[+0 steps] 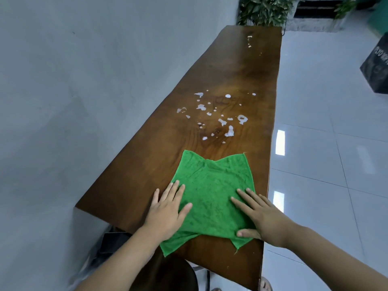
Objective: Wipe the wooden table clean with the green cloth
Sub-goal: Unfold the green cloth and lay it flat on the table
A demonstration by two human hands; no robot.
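Pressing flat on the green cloth (212, 198) with both hands: left hand (168, 213) spread, palm down on the cloth's left edge, fingertips partly on bare wood; right hand (258, 217) likewise spread and flat on the right edge, gripping nothing. Lying unfolded on the near end of the wooden desk (130, 185), a lower corner hanging just over the near edge. Ahead, well apart from the cloth: a patch of white foamy splashes (218, 116), with a few more specks (249, 42) near the far end. Likely risks: smearing rather than lifting the liquid if pushed too lightly; bunching of the loose front edge, already creased; pushing drips off the narrow right side onto the glossy floor tiles (327, 148). Terry-like, nubby fabric; dark, polished, strongly grained wood, long and narrow.
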